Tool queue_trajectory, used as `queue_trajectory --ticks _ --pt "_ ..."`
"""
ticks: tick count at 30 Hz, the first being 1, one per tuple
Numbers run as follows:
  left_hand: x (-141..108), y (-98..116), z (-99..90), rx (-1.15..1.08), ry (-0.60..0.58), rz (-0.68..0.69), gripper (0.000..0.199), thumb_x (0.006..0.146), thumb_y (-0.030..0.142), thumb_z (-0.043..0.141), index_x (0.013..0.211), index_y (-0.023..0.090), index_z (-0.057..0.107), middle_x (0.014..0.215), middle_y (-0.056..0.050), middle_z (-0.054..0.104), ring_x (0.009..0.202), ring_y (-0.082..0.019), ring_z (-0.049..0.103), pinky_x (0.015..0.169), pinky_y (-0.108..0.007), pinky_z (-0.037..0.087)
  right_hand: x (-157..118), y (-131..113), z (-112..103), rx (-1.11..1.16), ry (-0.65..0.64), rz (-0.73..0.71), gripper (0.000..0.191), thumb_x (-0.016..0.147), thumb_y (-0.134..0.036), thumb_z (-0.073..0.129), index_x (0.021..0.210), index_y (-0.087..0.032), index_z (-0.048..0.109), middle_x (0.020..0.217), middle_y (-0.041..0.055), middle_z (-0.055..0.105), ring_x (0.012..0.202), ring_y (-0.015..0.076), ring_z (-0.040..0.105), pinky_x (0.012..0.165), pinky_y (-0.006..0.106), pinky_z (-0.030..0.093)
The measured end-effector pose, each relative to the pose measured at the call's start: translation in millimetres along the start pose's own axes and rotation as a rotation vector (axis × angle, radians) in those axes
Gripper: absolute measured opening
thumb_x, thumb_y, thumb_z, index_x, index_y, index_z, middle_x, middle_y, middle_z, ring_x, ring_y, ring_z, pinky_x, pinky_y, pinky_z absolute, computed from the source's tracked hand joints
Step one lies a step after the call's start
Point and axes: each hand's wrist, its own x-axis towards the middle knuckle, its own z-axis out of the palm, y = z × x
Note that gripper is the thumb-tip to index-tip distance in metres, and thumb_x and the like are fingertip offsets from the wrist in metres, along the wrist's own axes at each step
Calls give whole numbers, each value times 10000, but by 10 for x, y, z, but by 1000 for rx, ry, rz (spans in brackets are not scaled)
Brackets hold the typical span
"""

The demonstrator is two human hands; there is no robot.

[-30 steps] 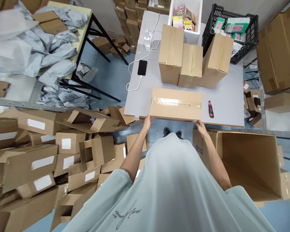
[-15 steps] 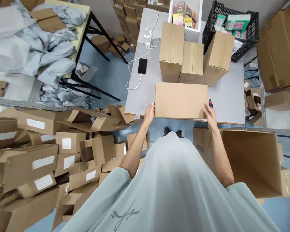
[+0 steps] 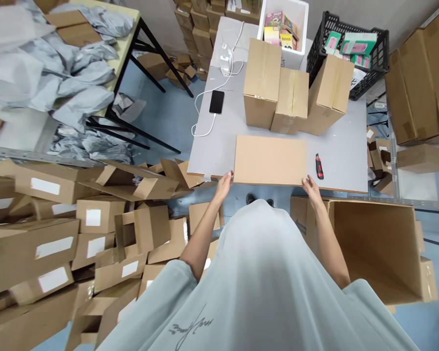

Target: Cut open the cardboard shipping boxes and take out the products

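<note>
A plain brown cardboard box (image 3: 269, 160) is at the near edge of the grey table (image 3: 342, 163), its long side facing me. My left hand (image 3: 224, 186) holds its near left corner, fingers closed against the cardboard. At the near right corner, my right hand (image 3: 310, 188) grips with its fingertips. How far each thumb reaches under the box is hidden. A red and black utility knife (image 3: 319, 166) lies on the table just right of the box. Three taped cartons (image 3: 290, 97) stand behind it.
A phone (image 3: 216, 102) on a white cable lies at the left. At the back are a white bin (image 3: 303, 29) and a black crate (image 3: 382, 53) with small packages. A big open carton (image 3: 376, 243) stands at right; many boxes (image 3: 98, 214) fill the left.
The box looks smaller and sits slightly nearer me, uncovering the whole utility knife. My right hand has shifted inward and down, from the box's right side to its near corner.
</note>
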Motion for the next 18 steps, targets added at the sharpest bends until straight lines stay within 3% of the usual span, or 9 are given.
queue_trajectory --ticks 5,8,14,18 --pt "-95 -87 34 -15 29 -39 509 1159 554 582 1386 155 803 1607 -197 715 1569 -413 626 1278 -592 567 -182 24 96 3 -53 0 925 806 -902 807 1494 -286 762 1627 143 723 1608 394 600 1346 658 463" --pt "-89 -31 80 -18 60 2 532 1172 568 546 1371 153 813 1565 -187 743 1571 -399 625 1308 -580 544 -217 -106 131 2 -71 -56 921 790 -894 834 1457 -260 795 1574 133 763 1585 393 617 1383 626 424" --pt "16 333 96 -44 76 212 647 1166 710 482 1479 228 780 1595 -110 734 1588 -306 624 1369 -451 475 -152 -577 73 -22 -29 -254 909 900 -798 814 1622 -257 700 1698 130 662 1601 357 601 1389 564 435" --pt "64 642 87 -78 57 379 777 1115 816 502 1505 204 778 1591 -136 736 1576 -359 635 1311 -479 532 -57 -876 -9 -55 62 -388 859 972 -760 772 1670 -270 665 1749 132 603 1646 358 557 1414 540 398"
